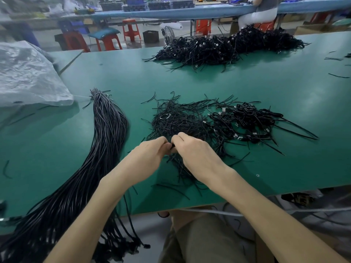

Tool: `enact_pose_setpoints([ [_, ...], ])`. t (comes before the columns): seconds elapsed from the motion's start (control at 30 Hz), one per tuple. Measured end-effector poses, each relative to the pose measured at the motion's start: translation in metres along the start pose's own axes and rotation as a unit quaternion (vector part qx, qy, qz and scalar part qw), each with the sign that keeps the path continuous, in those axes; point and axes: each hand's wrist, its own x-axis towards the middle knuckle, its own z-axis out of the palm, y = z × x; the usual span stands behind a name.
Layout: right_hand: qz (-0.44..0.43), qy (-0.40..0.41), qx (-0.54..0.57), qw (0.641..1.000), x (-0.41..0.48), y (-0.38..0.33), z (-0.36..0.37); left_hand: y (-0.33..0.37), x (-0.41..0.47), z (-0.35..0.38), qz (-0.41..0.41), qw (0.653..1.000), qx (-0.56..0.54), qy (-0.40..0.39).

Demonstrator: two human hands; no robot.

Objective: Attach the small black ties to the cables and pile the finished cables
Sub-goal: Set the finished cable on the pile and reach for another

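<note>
My left hand (150, 154) and my right hand (191, 150) meet fingertip to fingertip over the near edge of a loose heap of thin black ties (176, 118). Between the fingertips they pinch a small black piece (172, 145); whether it is a tie or a cable end I cannot tell. A thick bundle of long black cables (106, 133) lies to the left and hangs over the table's front edge. Right of the ties sits a small pile of coiled, tied cables (250, 118) with USB plugs. A big pile of tied cables (228, 46) lies at the far side.
The green table (284, 88) has a grey plastic bag (26, 73) at the far left. Stray ties (338, 59) lie at the far right. Red stools (131, 29) and a seated person (262, 10) are beyond the table.
</note>
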Motion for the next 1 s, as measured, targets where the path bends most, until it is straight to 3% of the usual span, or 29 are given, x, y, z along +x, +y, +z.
enact_pose_setpoints([
  [0.1,-0.022,0.002,0.014,1.000,0.003,0.002,-0.002,-0.006,0.004,-0.005,0.005,0.997,-0.045,-0.055],
  [0.23,-0.036,0.030,0.048,0.998,0.010,0.004,0.000,-0.010,0.006,-0.004,0.005,0.998,-0.047,-0.047],
  [0.4,0.069,0.086,0.160,0.981,0.022,0.013,0.000,-0.021,0.016,0.010,-0.025,0.994,-0.066,0.083],
  [0.53,0.182,0.122,0.248,0.944,0.026,0.026,0.000,-0.036,0.031,0.015,-0.099,0.959,-0.197,0.176],
  [0.6,0.246,0.139,0.367,0.886,0.026,0.033,0.002,-0.044,0.035,0.018,-0.139,0.917,-0.314,0.203],
  [0.67,0.311,0.127,0.557,0.759,0.027,0.038,-0.001,-0.049,0.034,0.021,-0.158,0.881,-0.393,0.210],
  [0.7,0.322,0.121,0.609,0.715,0.028,0.042,-0.001,-0.051,0.033,0.023,-0.155,0.876,-0.406,0.210],
  [0.73,0.319,0.116,0.623,0.705,0.028,0.046,-0.002,-0.053,0.033,0.025,-0.146,0.876,-0.410,0.208],
  [0.77,0.306,0.114,0.609,0.722,0.028,0.049,-0.001,-0.053,0.033,0.027,-0.135,0.879,-0.409,0.205],
  [0.8,0.288,0.113,0.566,0.764,0.028,0.052,0.000,-0.053,0.033,0.028,-0.124,0.882,-0.407,0.201],
  [0.9,0.198,0.069,0.335,0.919,0.029,0.052,0.012,-0.053,0.033,0.030,-0.099,0.887,-0.402,0.204],
  [0.93,0.177,0.037,0.249,0.951,0.029,0.052,0.019,-0.054,0.033,0.030,-0.093,0.886,-0.403,0.208],
  [1.0,0.153,-0.007,0.137,0.979,0.029,0.054,0.031,-0.054,0.032,0.030,-0.084,0.886,-0.401,0.214],
])
